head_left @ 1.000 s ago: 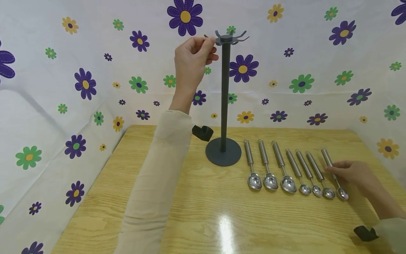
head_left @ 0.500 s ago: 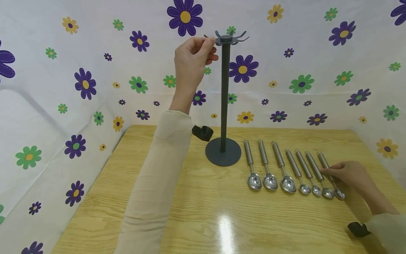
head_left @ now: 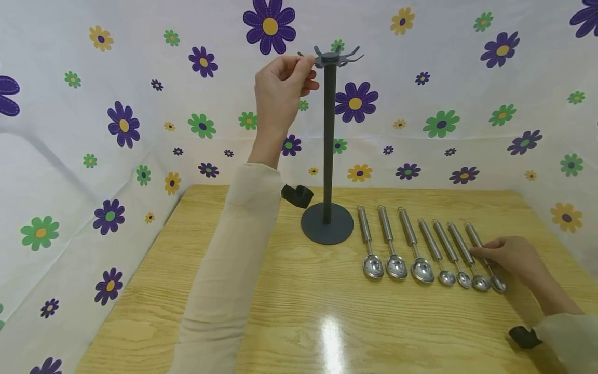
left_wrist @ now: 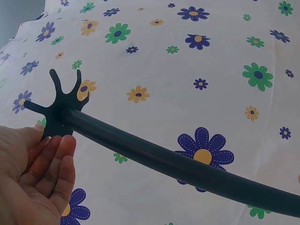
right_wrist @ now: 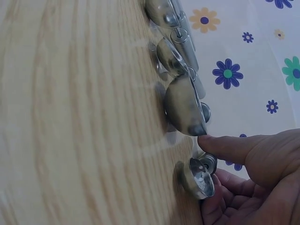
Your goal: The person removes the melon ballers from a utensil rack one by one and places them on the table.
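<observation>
My left hand (head_left: pixel 279 96) pinches a prong at the top of a tall dark grey utensil stand (head_left: pixel 329 145). The left wrist view shows the stand's hooked crown (left_wrist: pixel 61 105) just above my thumb and fingers. At the right end of a row of metal spoons, my right hand (head_left: pixel 514 259) holds the last small measuring spoon (head_left: pixel 498 284) by its handle. In the right wrist view, its bowl (right_wrist: pixel 200 180) lies beside my curled fingers, while the thumb (right_wrist: pixel 234 147) reaches across towards the neighbouring spoon (right_wrist: pixel 182 105).
Several more metal spoons lie side by side right of the stand's round base (head_left: pixel 327 234), including a larger-bowled spoon (head_left: pixel 374 266). They rest on a wooden table (head_left: pixel 289 311). A flower-patterned cloth (head_left: pixel 219 98) hangs behind and beside it.
My right hand has moved the last spoon left, closer to its neighbour, and has stayed nearly still since half a second ago. The left hand keeps its place on the stand.
</observation>
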